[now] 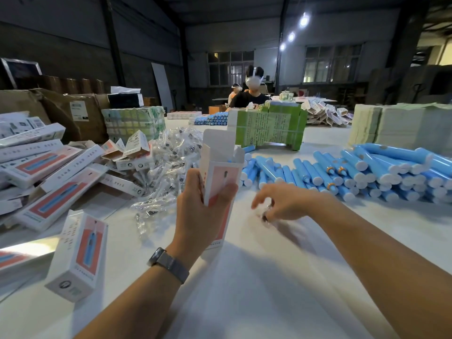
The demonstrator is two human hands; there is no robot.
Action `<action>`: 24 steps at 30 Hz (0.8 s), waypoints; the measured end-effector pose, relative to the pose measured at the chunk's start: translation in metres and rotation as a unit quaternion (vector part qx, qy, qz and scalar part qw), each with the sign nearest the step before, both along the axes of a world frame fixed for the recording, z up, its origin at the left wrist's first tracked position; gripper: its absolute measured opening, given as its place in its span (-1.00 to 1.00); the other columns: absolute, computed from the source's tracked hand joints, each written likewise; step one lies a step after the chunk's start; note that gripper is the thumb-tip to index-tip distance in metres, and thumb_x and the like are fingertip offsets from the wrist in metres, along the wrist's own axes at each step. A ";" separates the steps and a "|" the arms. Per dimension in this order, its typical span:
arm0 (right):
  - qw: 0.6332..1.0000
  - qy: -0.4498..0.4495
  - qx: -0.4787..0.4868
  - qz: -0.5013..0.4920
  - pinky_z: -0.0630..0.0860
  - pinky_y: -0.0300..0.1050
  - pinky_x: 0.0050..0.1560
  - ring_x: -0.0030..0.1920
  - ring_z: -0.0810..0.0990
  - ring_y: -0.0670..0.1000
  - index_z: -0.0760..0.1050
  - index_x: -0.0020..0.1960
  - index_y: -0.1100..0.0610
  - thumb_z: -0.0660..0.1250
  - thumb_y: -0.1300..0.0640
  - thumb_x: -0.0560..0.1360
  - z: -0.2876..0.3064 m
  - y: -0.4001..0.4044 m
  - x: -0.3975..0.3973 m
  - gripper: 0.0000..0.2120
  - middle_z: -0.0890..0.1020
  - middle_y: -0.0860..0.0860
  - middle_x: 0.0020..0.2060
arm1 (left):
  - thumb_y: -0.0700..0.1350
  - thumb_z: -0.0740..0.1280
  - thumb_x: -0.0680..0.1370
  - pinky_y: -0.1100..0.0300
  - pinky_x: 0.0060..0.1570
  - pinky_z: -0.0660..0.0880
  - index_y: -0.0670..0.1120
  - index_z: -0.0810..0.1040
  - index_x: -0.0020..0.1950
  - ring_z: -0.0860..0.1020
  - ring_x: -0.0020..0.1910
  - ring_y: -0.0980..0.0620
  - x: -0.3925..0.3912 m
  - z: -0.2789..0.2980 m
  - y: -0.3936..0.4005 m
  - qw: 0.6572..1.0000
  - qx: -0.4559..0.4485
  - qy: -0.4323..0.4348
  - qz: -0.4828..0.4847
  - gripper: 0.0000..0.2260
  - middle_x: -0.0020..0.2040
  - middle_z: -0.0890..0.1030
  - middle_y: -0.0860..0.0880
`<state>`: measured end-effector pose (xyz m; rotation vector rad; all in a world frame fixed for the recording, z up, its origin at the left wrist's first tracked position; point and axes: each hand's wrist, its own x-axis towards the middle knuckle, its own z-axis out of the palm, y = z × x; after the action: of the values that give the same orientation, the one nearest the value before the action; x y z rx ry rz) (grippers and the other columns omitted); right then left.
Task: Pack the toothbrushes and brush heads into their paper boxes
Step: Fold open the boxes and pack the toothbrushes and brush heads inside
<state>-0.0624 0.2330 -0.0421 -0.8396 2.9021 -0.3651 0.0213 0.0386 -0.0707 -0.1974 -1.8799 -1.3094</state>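
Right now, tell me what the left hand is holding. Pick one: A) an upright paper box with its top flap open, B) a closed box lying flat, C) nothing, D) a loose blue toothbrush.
A: the left hand grips an upright paper box whose top flap stands open, something blue showing inside its mouth.

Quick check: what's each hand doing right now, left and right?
Left hand: holding the open paper box upright, top flap up.
Right hand: fingers curled around a small wrapped brush head; blurred, so the grip isn't certain.
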 end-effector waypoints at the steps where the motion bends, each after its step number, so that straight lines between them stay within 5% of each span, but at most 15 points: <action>1: 0.999 -0.018 0.036 -0.011 0.40 -0.27 -0.12 -0.12 0.47 -0.23 0.59 0.08 -0.19 0.38 0.14 0.48 -0.003 0.002 -0.001 -0.73 0.49 -0.21 -0.06 | 0.34 0.34 0.33 0.18 -0.41 0.52 0.12 0.32 -0.10 0.54 -0.31 0.13 0.000 0.000 0.000 1.000 -0.007 0.006 -0.005 -0.61 -0.19 0.56 0.26; 6: 0.998 0.044 0.029 -0.017 0.38 -0.24 -0.19 -0.09 0.53 -0.09 0.57 0.07 -0.10 0.39 0.08 0.53 0.002 -0.003 0.002 -0.86 0.57 -0.12 -0.09 | 0.34 0.35 0.36 0.24 -0.44 0.49 0.18 0.30 -0.07 0.55 -0.30 0.12 0.002 -0.001 0.000 0.999 -0.035 0.030 -0.015 -0.63 -0.15 0.57 0.24; 8: 0.990 0.097 -0.103 -0.014 0.38 -0.20 -0.17 -0.23 0.51 -0.17 0.50 0.16 -0.04 0.37 0.08 0.56 0.019 -0.005 0.006 -0.81 0.57 -0.07 -0.10 | 0.34 0.35 0.36 0.28 -0.43 0.49 0.19 0.31 -0.07 0.56 -0.29 0.14 0.002 -0.001 0.000 0.999 -0.033 0.029 -0.012 -0.64 -0.15 0.58 0.28; 10: 0.921 0.127 -0.367 0.017 0.42 -0.21 -0.28 -0.39 0.48 -0.23 0.47 0.15 -0.03 0.34 0.11 0.56 0.051 -0.012 0.023 -0.82 0.56 -0.03 -0.15 | 0.33 0.35 0.36 0.27 -0.41 0.50 0.19 0.30 -0.07 0.56 -0.29 0.15 0.001 0.000 -0.001 0.999 -0.027 0.023 -0.015 -0.64 -0.16 0.58 0.29; 12: 0.790 0.085 -0.600 0.091 0.41 -0.22 -0.40 -0.43 0.49 -0.16 0.52 0.05 -0.06 0.33 0.19 0.52 0.082 -0.021 0.051 -0.82 0.61 -0.04 -0.18 | 0.34 0.34 0.37 0.17 -0.38 0.53 0.15 0.29 -0.08 0.54 -0.30 0.13 0.000 0.000 -0.001 1.000 -0.024 0.014 -0.014 -0.63 -0.17 0.57 0.26; 14: 0.698 0.041 -0.693 0.176 0.43 -0.18 -0.40 -0.39 0.52 -0.07 0.56 -0.04 -0.11 0.35 0.22 0.52 0.101 -0.031 0.075 -0.79 0.63 -0.09 -0.20 | 0.35 0.33 0.38 0.03 -0.33 0.57 0.11 0.29 -0.07 0.55 -0.29 0.09 0.000 0.000 -0.001 1.000 -0.019 0.004 -0.015 -0.60 -0.16 0.56 0.22; 15: 0.686 0.041 -0.699 0.199 0.43 -0.17 -0.41 -0.38 0.53 -0.05 0.56 -0.06 -0.10 0.36 0.21 0.52 0.105 -0.036 0.085 -0.80 0.63 -0.08 -0.21 | 0.36 0.33 0.39 0.00 -0.33 0.56 0.10 0.28 -0.07 0.54 -0.29 0.07 0.000 0.000 -0.001 1.000 -0.018 0.002 -0.015 -0.58 -0.17 0.55 0.20; 20: 0.765 0.221 -0.591 0.130 0.49 -0.29 -0.33 -0.29 0.56 -0.14 0.45 -0.05 0.01 0.38 0.25 0.54 0.091 -0.059 0.096 -0.83 0.59 -0.06 -0.20 | 0.34 0.34 0.38 -0.05 -0.38 0.47 0.05 0.26 -0.13 0.46 -0.35 -0.02 0.004 0.001 0.001 1.000 -0.021 0.008 -0.014 -0.56 -0.23 0.49 0.05; 24: 0.800 0.265 -0.532 0.080 0.41 -0.29 -0.27 -0.21 0.55 -0.09 0.45 -0.02 0.01 0.41 0.18 0.53 0.072 -0.062 0.082 -0.84 0.57 -0.16 -0.20 | 0.34 0.33 0.37 -0.11 -0.35 0.49 0.04 0.27 -0.13 0.48 -0.32 -0.09 0.005 0.002 0.003 1.000 -0.016 0.005 -0.007 -0.56 -0.25 0.49 -0.04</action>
<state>0.0201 0.1712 0.0300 -1.4585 2.8385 -2.1661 0.0266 0.0421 -0.0683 -0.2344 -1.8955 -1.2867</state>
